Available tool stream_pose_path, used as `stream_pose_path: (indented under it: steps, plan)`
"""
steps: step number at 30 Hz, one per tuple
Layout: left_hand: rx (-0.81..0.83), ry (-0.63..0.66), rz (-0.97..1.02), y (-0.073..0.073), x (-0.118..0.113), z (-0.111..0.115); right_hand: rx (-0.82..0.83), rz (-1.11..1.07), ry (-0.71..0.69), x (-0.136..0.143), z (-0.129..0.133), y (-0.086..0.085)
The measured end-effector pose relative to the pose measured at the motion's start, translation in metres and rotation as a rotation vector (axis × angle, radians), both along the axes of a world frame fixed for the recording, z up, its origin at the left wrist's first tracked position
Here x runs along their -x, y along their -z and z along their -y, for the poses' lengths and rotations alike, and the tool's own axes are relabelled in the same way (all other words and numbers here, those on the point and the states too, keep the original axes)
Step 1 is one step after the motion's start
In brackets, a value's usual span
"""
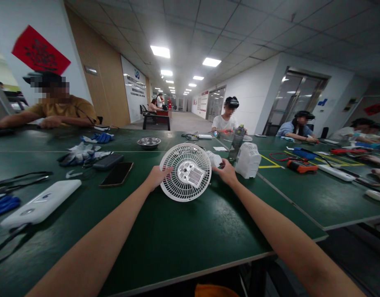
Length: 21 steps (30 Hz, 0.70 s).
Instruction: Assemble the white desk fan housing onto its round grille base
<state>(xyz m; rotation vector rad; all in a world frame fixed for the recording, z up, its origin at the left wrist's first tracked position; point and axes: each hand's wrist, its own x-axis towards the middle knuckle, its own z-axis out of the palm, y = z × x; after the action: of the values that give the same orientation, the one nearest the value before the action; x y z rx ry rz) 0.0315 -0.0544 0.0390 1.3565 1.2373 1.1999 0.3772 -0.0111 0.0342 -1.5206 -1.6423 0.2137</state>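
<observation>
A round white fan grille [170, 169] is held up over the green table, its slotted hub plate toward me. My left hand [155, 177] is closed on the grille's left rim, thumb across the ribs. My right hand [227, 171] is closed around a small white plastic part [214, 158] just behind the right rim. Whether that part is joined to the grille, I cannot tell. To the right of my right hand a white plastic housing [248, 161] with slots stands upright on the table. Behind it is a clear bottle [237, 142].
On the green table [190, 243] at left lie a phone [117, 174], a dark case [108, 161], gloves [80, 153] and a white power bank [43, 203]. A metal bowl [148, 142] sits farther back. An orange multimeter [301, 166] is at right. Several people sit around.
</observation>
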Motion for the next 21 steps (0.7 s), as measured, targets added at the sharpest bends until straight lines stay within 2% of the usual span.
stream_pose_path:
  steps: [8, 11, 13, 17, 19, 21]
  plan:
    - [-0.016, -0.026, -0.022, 0.001, 0.001, -0.004, 0.282, 0.363, 0.179, 0.003, -0.003, 0.010]
    - [0.005, -0.026, -0.052, 0.001, 0.001, -0.004, 0.293, 0.372, 0.184, 0.006, 0.002, 0.008]
    - [0.000, -0.019, -0.053, 0.000, 0.001, -0.003, 0.193, 0.324, 0.161, 0.008, 0.006, 0.001]
    - [-0.035, -0.010, -0.056, 0.001, 0.001, -0.002, -0.153, 0.094, -0.047, 0.014, 0.017, -0.019]
    - [-0.037, -0.013, -0.061, 0.001, 0.001, -0.002, -0.067, -0.165, -0.202, 0.022, 0.023, -0.025]
    - [-0.034, -0.021, -0.062, 0.002, 0.001, -0.003, 0.186, -0.444, -0.377, 0.034, 0.030, -0.023]
